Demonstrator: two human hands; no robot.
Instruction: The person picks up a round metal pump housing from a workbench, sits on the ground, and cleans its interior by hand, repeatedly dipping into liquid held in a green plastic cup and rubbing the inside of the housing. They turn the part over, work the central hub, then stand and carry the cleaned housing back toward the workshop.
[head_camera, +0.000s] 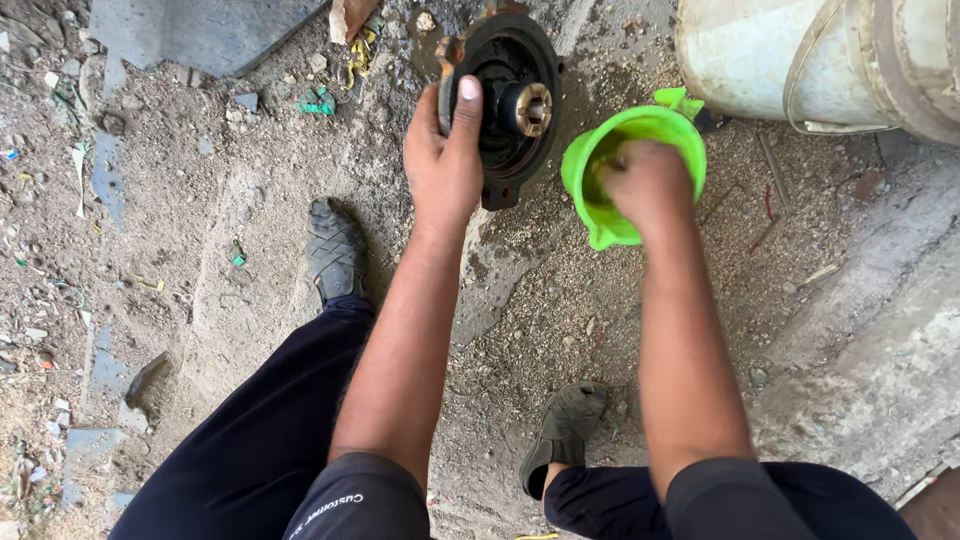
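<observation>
- Dirt and grit cover the ground (250, 220) beneath you, with bits of litter and scraps strewn over the left part of the view.
- Your left hand (443, 160) is closed on the rim of a round black metal part (505, 105); the thumb lies over its front face and the fingers wrap behind the edge, so the grip is firm and holds the part upright on its edge.
- That black part stands on the ground near the top middle of the view, with a brass-coloured splined hub (530, 108) showing in its centre, just right of your thumb.
- Your right hand (648, 185) reaches down into a bright green plastic container (600, 150) that sits on the ground just to the right of the black part; the fingers are hidden inside the rim and the hand is blurred, so you cannot tell how far it is closed or whether it holds anything.
- The green container and the black part stand near each other; whether they touch cannot be told.
- A large pale drum (760, 60) with a metal band lies at the top right, behind the green container.
- Your two dark sandals (335, 250) rest on the ground, one below the left hand and the other between your forearms lower down.
- Dark trousers (250, 440) cover your legs at the bottom of the view.
</observation>
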